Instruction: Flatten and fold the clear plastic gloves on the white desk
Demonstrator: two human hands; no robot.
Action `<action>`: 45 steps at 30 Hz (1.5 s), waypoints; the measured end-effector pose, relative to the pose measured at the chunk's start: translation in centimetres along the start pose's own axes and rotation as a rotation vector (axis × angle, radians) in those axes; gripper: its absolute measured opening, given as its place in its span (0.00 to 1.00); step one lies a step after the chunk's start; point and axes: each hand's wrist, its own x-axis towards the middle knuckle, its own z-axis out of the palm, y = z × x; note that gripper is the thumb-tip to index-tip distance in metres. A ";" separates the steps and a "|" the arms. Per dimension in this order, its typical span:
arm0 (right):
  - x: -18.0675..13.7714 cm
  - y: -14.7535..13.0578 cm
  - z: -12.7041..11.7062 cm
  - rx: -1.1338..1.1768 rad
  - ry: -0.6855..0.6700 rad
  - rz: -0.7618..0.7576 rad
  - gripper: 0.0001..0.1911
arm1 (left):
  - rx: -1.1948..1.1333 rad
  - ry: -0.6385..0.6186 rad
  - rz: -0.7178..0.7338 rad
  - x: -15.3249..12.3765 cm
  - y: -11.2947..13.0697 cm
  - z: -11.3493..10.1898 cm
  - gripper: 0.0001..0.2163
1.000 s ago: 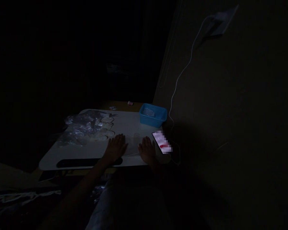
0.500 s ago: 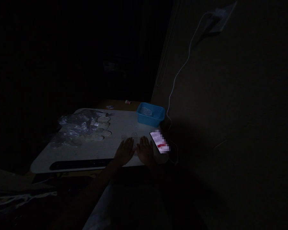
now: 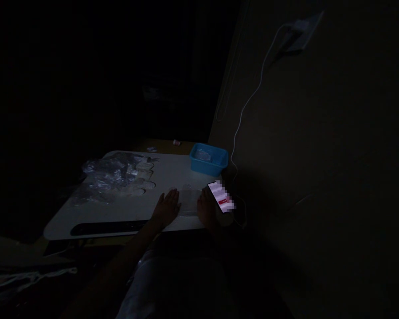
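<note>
A clear plastic bag (image 3: pixel 189 204) lies flat on the white tabletop (image 3: pixel 126 210) close to its front edge. On the bag's left side rests my left hand (image 3: pixel 166 207), palm down with fingers stretched out. My right hand (image 3: pixel 206 207) lies flat at the opposite side, its fingers pointing away from me, just left of a lit phone (image 3: pixel 221 197). Neither hand grips anything. Dim light hides fine detail of the bag's edges.
Crumpled clear plastic (image 3: pixel 111 170) and several pale rounded pieces (image 3: pixel 148 184) sit at the left. A blue basin (image 3: pixel 208 166) holding a clear packet stands at the back right. A white cable (image 3: pixel 242 110) hangs along the wall; a small spool (image 3: pixel 176 142) lies behind.
My hands have slid apart over the plastic bag, the left one leftward and the right one slightly rightward. More of the bag shows between them.
</note>
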 end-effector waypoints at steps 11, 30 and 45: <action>-0.3 -5.1 0.3 0.001 -0.176 -0.309 0.26 | -0.006 -0.079 -0.004 0.0 -0.2 -0.2 0.24; -0.5 0.5 0.1 -0.095 -0.117 -0.117 0.27 | -0.049 0.031 0.006 -0.1 -0.1 0.0 0.23; -0.4 0.0 -0.5 -0.087 -0.126 -0.114 0.26 | -0.111 0.092 0.060 0.9 1.4 -0.6 0.22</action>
